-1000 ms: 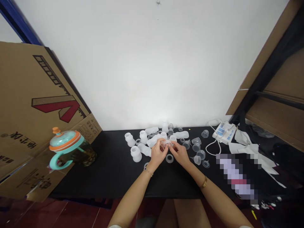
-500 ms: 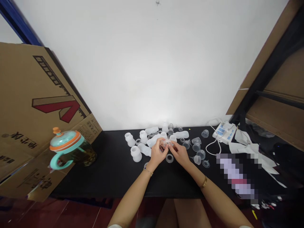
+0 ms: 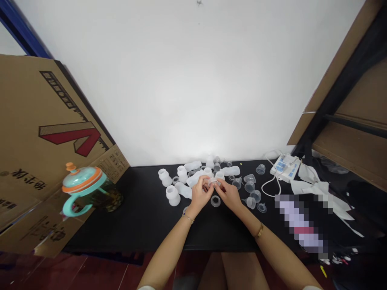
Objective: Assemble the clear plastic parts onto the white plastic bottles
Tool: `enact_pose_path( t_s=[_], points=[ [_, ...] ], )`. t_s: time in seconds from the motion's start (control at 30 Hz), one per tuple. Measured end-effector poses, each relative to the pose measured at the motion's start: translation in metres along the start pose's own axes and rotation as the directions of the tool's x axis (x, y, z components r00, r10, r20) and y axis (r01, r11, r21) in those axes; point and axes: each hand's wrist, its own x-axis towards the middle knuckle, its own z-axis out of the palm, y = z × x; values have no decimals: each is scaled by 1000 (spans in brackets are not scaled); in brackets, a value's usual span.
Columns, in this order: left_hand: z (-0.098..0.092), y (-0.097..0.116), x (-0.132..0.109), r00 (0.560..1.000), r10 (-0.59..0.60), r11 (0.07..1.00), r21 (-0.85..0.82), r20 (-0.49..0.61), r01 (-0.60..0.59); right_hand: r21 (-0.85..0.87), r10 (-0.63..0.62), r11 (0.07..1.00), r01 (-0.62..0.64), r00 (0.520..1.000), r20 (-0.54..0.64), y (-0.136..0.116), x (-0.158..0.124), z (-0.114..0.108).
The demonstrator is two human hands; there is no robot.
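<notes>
A clear plastic piece (image 3: 214,182) is gripped between the closed fingertips of the left hand (image 3: 200,196) and the right hand (image 3: 230,195), equally near both, over the black table (image 3: 145,217). A clear ring (image 3: 215,201) is seen just nearer, between the hands.

Both bare forearms come up from the lower edge, the left from about 7 o'clock and the right from about 5 o'clock, converging toward the middle. The left hand (image 3: 200,194) and right hand (image 3: 229,195) meet fingertip to fingertip. Their fingers (image 3: 208,186) are curled and pinched closed, pointing toward 12 o'clock.
</notes>
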Motion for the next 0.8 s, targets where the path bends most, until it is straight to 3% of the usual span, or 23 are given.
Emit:
enact_pose_path(
  t_s=[0.8],
  points=[
    [1, 3, -1, 1000, -17, 1000, -23, 0, 17, -77, -68, 995, 64, 997, -44, -2, 0, -1]
  ],
)
